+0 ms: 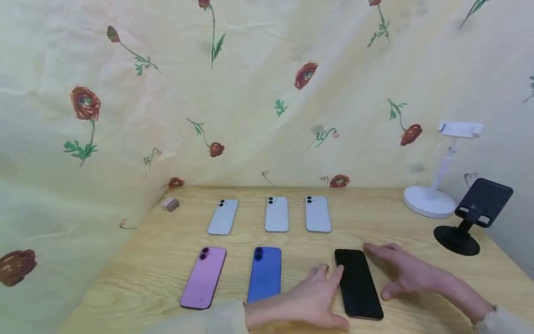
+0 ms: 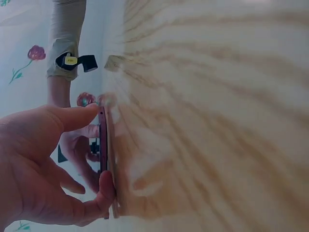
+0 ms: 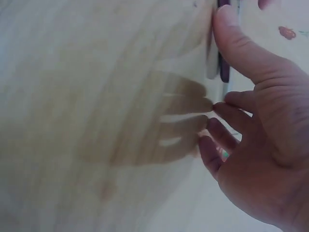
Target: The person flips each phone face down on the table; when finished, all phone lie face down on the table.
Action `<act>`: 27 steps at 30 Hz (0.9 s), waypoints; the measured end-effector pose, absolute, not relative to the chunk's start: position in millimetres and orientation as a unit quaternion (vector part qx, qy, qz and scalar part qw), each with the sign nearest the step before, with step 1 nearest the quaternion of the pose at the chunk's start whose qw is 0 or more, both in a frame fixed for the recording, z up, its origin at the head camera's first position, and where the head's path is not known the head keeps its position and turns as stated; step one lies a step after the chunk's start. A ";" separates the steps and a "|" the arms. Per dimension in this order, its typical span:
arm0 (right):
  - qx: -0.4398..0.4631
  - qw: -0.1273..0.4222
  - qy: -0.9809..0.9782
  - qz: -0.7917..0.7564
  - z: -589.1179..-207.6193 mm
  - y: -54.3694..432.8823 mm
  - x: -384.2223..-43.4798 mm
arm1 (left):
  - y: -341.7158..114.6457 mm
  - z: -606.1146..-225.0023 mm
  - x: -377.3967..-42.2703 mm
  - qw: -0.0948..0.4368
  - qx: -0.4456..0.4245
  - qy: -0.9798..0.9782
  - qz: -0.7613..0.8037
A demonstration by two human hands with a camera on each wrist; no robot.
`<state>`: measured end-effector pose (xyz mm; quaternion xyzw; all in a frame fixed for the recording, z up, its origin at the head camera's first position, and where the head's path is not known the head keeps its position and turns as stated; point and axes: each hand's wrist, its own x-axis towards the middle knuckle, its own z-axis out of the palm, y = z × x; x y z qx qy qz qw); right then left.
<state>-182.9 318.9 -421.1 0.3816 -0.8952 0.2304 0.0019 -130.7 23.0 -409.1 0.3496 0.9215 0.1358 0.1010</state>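
A smartphone [image 1: 359,284] lies on the table with its black screen facing up, between my two hands. My left hand [image 1: 314,297] is at its left side, one fingertip touching the upper left edge and the thumb close to the lower left corner. In the left wrist view the phone's reddish side edge [image 2: 103,140] shows between thumb and fingers. To the right of the phone, my right hand [image 1: 410,271] is spread with its fingers loosely extended. The right wrist view shows the right thumb [image 3: 236,38] beside the phone's edge [image 3: 224,65].
A blue phone [image 1: 265,273], partly behind my left forearm, and a purple phone [image 1: 203,278] lie to the left. Behind are three white phones [image 1: 222,217]. A white stand [image 1: 429,199] and a black phone stand [image 1: 456,239] are at right; a small block [image 1: 170,204] sits far left.
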 end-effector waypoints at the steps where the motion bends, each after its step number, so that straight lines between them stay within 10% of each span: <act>1: 0.387 0.008 -0.894 0.227 -423.1 319.4 -182.3 | 27.3 -410.0 -130.8 0.101 0.352 0.922 0.128; 27: 0.331 -0.025 -0.912 0.242 -427.0 309.5 -179.4 | 62.7 -414.4 -125.9 0.065 0.334 0.939 0.057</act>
